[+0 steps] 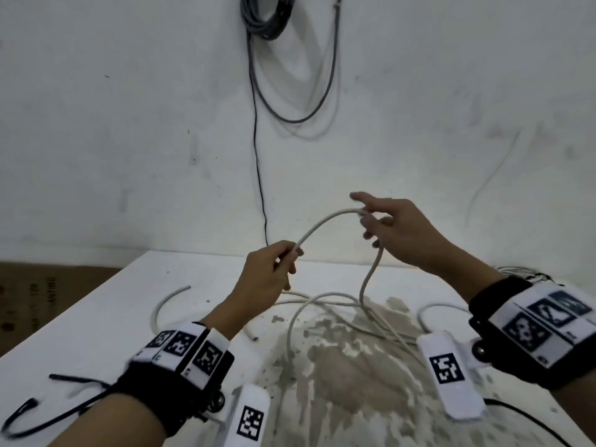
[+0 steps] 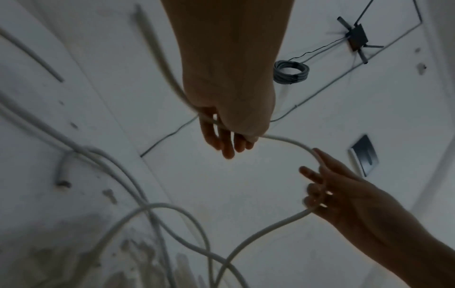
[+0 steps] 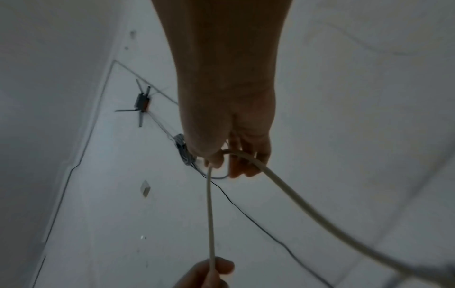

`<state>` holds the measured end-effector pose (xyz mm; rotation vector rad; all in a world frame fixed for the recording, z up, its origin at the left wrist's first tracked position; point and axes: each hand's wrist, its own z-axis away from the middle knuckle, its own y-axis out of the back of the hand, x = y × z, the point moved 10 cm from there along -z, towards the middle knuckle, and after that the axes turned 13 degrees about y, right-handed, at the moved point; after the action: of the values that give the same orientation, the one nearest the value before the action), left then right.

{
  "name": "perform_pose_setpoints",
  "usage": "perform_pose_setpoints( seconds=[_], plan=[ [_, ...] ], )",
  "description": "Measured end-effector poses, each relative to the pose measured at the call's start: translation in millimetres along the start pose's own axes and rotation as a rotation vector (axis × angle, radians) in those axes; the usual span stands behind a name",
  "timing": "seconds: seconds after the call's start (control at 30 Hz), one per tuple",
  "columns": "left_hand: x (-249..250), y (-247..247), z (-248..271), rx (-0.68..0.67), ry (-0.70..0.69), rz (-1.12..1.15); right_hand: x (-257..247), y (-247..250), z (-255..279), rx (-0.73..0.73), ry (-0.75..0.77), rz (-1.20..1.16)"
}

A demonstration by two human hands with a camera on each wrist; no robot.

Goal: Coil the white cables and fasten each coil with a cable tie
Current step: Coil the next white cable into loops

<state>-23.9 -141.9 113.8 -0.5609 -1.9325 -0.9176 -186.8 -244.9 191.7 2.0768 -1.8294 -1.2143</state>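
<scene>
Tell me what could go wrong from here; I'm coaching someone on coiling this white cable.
The slack of the white cable lies crossed over itself on the table, so pulling may tighten a snarl. The right hand holds the bend with its forefinger lifted; the loop could slip. The black cable ties lie behind the left hand, out of easy reach.

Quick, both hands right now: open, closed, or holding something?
Left hand: closed, fingers curled round the white cable.
Right hand: closed on the same cable further along, index finger sticking out.
</scene>
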Motion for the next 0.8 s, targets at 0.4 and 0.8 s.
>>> perform_pose_setpoints(
  seconds=[0.4, 0.8],
  plan=[
    [31, -35, 3, -0.262, 0.134, 0.263, -22, 11, -6, -0.067, 0.102, -0.052],
    [87, 45, -33, -0.353, 0.024, 1.799, 15, -87, 47, -0.264, -0.15, -0.509]
  ],
)
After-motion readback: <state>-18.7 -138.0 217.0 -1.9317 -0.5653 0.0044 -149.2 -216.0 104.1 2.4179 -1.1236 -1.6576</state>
